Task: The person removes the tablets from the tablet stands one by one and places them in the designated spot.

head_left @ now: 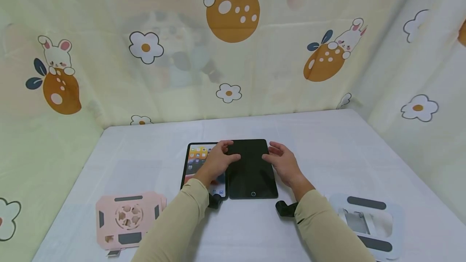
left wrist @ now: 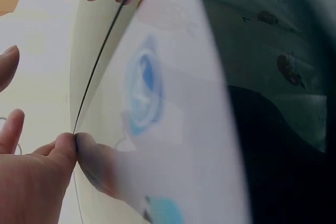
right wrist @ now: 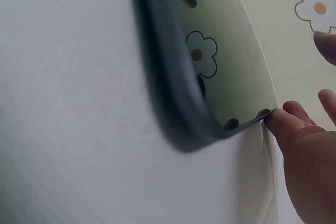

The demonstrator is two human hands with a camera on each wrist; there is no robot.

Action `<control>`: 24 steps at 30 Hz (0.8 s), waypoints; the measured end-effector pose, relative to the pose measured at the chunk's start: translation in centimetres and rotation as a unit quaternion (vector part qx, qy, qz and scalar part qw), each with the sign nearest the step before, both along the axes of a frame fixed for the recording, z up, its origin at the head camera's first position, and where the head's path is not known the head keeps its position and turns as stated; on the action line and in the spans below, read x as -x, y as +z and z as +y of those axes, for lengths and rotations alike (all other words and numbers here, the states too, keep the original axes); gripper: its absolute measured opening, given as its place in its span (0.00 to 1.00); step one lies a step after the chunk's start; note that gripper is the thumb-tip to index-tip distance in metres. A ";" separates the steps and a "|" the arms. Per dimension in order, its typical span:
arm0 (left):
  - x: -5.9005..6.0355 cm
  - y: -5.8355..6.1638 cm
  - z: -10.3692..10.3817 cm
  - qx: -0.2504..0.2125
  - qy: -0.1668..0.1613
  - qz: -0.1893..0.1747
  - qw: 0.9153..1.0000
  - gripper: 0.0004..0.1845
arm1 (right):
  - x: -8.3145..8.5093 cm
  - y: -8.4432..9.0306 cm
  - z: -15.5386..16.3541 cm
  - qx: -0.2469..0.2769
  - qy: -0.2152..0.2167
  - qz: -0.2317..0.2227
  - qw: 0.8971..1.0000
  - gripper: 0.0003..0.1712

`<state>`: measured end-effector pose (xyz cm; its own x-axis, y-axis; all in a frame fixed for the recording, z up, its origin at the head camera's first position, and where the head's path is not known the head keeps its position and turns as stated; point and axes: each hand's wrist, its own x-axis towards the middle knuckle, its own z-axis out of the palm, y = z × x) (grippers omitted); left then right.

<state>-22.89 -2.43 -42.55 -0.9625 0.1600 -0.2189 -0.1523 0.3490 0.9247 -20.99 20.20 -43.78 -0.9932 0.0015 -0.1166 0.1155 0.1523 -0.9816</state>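
A black tablet (head_left: pixel 252 177) with a dark screen and a round home button lies flat on the table. Directly to its left lies a second tablet (head_left: pixel 193 170), its screen lit with app icons and partly covered by the left forearm. My left hand (head_left: pixel 218 157) is over the seam between the tablets, thumb touching near the black tablet's left edge and fingers loosely extended. At the black tablet's right edge, my right hand (head_left: pixel 284 165) touches with the thumb, its other fingers relaxed and apart. Glossy reflections of the fingers show on the glass in both wrist views.
A pink stand-like panel (head_left: pixel 106 223) with a round cutout and grey pads lies front left, partly behind the left sleeve. Front right is a pale blue-white stand-like frame (head_left: pixel 397 225) with dark pads. A patterned curtain (head_left: pixel 174 104) hangs behind the white table (head_left: pixel 145 144).
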 end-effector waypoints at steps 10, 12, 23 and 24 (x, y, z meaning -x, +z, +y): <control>0.2 -0.5 0.0 -0.014 -0.003 0.008 1.000 0.31 | -0.1 0.1 -0.2 -0.019 0.014 0.005 1.000 0.37; 0.3 -0.6 0.0 -0.012 -0.006 0.014 1.000 0.32 | -0.1 0.2 -0.3 -0.026 0.016 0.006 1.000 0.36; -0.3 0.3 -0.1 0.120 -0.025 0.095 0.988 0.31 | -0.1 0.6 -0.8 -0.166 0.025 0.052 0.984 0.34; -0.4 0.4 -0.1 0.151 -0.025 0.115 0.982 0.31 | -0.1 0.7 -0.9 -0.189 0.026 0.060 0.980 0.34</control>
<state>-22.52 -2.55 -42.17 -0.9847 0.1695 -0.0412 0.0727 0.6137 0.7862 -20.86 19.34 -43.09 -0.9996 -0.0287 -0.0008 -0.0140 0.5102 -0.8600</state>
